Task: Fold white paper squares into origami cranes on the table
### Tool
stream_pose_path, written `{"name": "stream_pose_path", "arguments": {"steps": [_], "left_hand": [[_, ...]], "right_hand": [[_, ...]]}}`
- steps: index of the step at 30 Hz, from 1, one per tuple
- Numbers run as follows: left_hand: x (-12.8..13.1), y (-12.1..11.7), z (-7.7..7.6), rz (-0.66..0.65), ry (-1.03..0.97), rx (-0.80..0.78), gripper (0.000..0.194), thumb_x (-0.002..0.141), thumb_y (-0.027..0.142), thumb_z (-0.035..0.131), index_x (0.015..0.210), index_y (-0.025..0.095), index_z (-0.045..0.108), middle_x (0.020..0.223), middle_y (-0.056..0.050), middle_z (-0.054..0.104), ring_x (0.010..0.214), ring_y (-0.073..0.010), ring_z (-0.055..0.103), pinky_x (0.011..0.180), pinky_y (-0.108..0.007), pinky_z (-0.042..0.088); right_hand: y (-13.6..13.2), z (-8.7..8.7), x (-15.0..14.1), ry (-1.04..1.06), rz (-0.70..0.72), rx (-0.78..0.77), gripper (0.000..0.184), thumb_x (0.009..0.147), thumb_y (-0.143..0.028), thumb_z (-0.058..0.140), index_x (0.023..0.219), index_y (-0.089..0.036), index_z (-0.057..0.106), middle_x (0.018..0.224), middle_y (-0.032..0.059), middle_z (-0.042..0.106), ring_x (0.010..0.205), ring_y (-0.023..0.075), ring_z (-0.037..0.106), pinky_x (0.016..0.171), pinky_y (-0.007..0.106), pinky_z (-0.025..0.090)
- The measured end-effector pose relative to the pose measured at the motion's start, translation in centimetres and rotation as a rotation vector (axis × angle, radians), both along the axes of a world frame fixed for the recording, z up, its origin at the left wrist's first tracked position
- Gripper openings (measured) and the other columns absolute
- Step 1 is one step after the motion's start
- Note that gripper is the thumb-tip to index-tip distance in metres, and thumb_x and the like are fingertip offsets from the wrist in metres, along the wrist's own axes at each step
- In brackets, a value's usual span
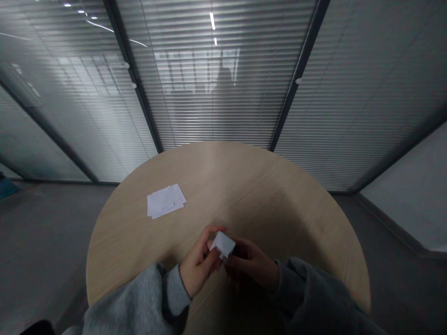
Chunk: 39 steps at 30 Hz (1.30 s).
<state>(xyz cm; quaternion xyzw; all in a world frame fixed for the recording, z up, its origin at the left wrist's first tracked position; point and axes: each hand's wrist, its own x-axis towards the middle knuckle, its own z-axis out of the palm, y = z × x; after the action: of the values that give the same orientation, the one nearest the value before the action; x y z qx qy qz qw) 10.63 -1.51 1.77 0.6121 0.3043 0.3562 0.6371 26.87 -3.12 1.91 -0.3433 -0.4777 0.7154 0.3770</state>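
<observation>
A small piece of folded white paper point(224, 244) is held between both hands, just above the near middle of the round table. My left hand point(199, 263) grips its left side, thumb on the near edge and index finger curled round behind. On the right side, my right hand point(252, 263) pinches the paper's edge; its fingers are partly in shadow. The underside of the folded paper is hidden by my fingers.
Several loose white paper sheets point(164, 202) lie overlapped on the left of the round wooden table point(223, 172). Glass partitions with blinds point(216, 107) stand just beyond the table's far edge. Grey floor point(45, 232) shows on both sides.
</observation>
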Motion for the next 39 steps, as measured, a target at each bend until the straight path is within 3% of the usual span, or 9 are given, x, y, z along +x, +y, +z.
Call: {"name": "stream_pose_path", "arguments": {"steps": [9, 22, 29, 39], "left_hand": [[-0.13, 0.06, 0.00, -0.016, 0.000, 0.036, 0.046, 0.088, 0.051, 0.049, 0.120, 0.021, 0.036, 0.060, 0.007, 0.045, 0.048, -0.0087, 0.038, 0.044, -0.020, 0.026], [0.06, 0.00, 0.60, -0.009, -0.009, 0.063, 0.041, 0.088, 0.046, 0.052, 0.117, 0.023, 0.034, 0.062, 0.006, 0.049, 0.049, -0.0100, 0.042, 0.045, -0.022, 0.027], [-0.01, 0.08, -0.07, 0.008, -0.001, 0.062, 0.045, 0.087, 0.051, 0.051, 0.116, 0.021, 0.034, 0.060, 0.006, 0.050, 0.048, -0.0095, 0.040, 0.045, -0.021, 0.026], [0.10, 0.02, 0.39, 0.021, 0.028, 0.038, 0.049, 0.083, 0.057, 0.051, 0.110, 0.019, 0.035, 0.059, 0.006, 0.050, 0.046, -0.0087, 0.038, 0.042, -0.019, 0.027]], "right_hand": [[-0.14, 0.09, -0.19, 0.047, -0.088, -0.119, 0.048, 0.067, -0.053, 0.069, 0.091, -0.013, 0.059, 0.062, 0.0000, 0.060, 0.046, 0.0104, 0.054, 0.039, 0.021, 0.043], [0.11, -0.15, -0.06, 0.025, -0.024, -0.042, 0.043, 0.068, -0.050, 0.071, 0.084, -0.012, 0.059, 0.064, 0.0001, 0.059, 0.046, 0.0084, 0.054, 0.041, 0.019, 0.043], [0.10, -0.41, -0.05, 0.023, -0.018, -0.022, 0.051, 0.066, -0.057, 0.071, 0.087, -0.012, 0.059, 0.062, -0.0011, 0.058, 0.043, 0.0078, 0.052, 0.038, 0.019, 0.044], [0.09, -0.17, -0.19, 0.017, -0.057, -0.055, 0.056, 0.061, -0.062, 0.071, 0.085, -0.013, 0.058, 0.062, -0.0014, 0.058, 0.043, 0.0074, 0.052, 0.038, 0.019, 0.043]]}}
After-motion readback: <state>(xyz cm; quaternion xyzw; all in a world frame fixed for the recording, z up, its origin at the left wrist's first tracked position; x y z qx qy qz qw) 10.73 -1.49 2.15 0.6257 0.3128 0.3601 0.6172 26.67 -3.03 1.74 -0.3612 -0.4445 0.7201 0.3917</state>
